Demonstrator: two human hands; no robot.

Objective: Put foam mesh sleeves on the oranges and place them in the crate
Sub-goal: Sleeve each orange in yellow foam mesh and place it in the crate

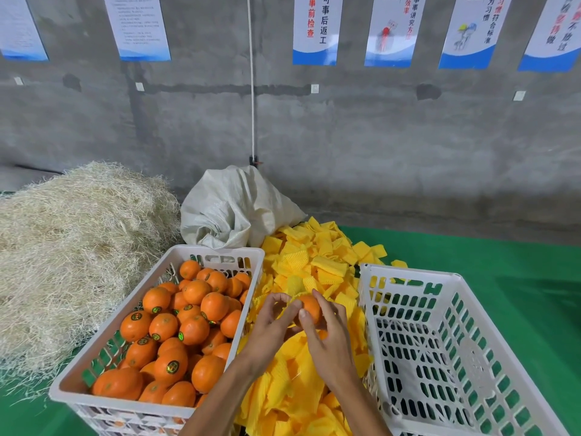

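An orange (311, 306) is held up between both hands above the pile of yellow foam mesh sleeves (317, 265). My right hand (327, 332) grips the orange from the right and below. My left hand (270, 325) pinches a yellow foam sleeve (294, 298) at the orange's left side. The white crate (94, 377) on the left is full of bare oranges (176, 335) with round stickers. On the right stands a white slotted crate (465, 350) with nothing in it.
A large heap of pale straw (69, 247) lies at the left. A white woven sack (232, 209) leans against the concrete wall behind the sleeves. Everything rests on a green surface (515, 265). A white rope (252, 77) hangs down the wall.
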